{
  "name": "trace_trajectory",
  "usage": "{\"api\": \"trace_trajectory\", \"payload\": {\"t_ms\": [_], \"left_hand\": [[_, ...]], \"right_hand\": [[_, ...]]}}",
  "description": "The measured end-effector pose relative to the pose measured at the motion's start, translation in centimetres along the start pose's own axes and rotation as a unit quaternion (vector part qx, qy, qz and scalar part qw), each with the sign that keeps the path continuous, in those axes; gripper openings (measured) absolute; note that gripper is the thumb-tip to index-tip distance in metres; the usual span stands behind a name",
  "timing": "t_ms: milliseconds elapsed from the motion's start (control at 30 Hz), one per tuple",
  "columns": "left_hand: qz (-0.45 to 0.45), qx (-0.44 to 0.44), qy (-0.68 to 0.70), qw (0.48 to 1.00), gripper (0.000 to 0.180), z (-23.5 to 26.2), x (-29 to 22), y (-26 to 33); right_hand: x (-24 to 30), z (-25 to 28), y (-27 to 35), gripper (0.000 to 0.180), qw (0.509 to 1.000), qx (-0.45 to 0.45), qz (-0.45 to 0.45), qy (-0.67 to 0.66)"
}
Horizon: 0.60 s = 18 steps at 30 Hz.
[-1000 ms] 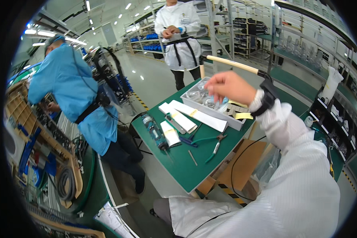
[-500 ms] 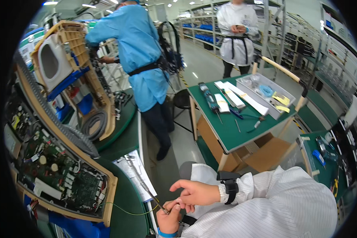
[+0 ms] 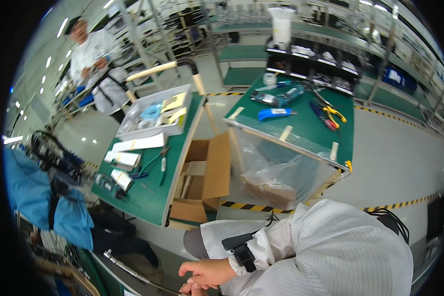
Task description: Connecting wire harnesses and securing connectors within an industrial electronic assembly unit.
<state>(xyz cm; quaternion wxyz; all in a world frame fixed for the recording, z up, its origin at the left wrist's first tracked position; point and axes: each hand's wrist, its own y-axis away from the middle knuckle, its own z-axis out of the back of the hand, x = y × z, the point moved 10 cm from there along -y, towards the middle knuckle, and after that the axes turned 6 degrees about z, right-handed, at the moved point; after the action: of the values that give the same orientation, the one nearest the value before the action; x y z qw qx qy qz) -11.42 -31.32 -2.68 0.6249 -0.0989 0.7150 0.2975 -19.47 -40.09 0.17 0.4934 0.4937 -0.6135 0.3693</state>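
At the bottom edge my left hand [image 3: 196,290] is partly cut off, closed around the near end of a slim metal rod tool [image 3: 139,277]. The rod slants up to the left and has a thicker, shiny far end. My right hand [image 3: 211,272] meets the left one, its index finger crooked outward and its other fingers drawn in against the left fingertips. Anything pinched between them is too small or hidden to make out. A black device on a strap [image 3: 242,250] sits on my right wrist, over a white striped sleeve [image 3: 325,251].
A green-topped cart [image 3: 148,209] carries a grey bin [image 3: 175,129], white strips, pliers and a power screwdriver [image 3: 108,185]. Below is an open cardboard box [image 3: 217,172]. A second green table [image 3: 301,130] holds tools. Two people, in blue [image 3: 69,217] and white [image 3: 91,64], stand left.
My view has swung right, so the carts and both people now appear further left. The opened machine with circuit boards has mostly left the picture. My hands stay together, lower in view.
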Motion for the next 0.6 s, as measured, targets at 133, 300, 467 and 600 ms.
{"api": "trace_trajectory", "payload": {"t_ms": [133, 300, 467, 600], "left_hand": [[0.006, 0.071, -0.045, 0.996, 0.018, -5.3, -2.6, -0.8], [-0.055, 0.113, -0.097, 0.987, 0.017, -9.7, -5.9, -1.2], [-0.05, 0.121, -0.057, 0.99, 0.02, -9.7, -4.0, -3.0], [-0.021, 0.147, -0.063, 0.987, 0.021, -11.4, -4.8, -4.2]], "right_hand": [[0.1, 3.1, 2.8, 0.033, 0.998, -0.06, -0.024, -0.008], [10.8, 11.8, 9.8, 0.031, 0.956, -0.129, 0.1, 0.243], [29.0, 23.9, 27.8, 0.022, 0.779, -0.498, 0.188, 0.333], [38.7, 30.7, 43.4, 0.02, 0.379, -0.699, 0.099, 0.598]]}}
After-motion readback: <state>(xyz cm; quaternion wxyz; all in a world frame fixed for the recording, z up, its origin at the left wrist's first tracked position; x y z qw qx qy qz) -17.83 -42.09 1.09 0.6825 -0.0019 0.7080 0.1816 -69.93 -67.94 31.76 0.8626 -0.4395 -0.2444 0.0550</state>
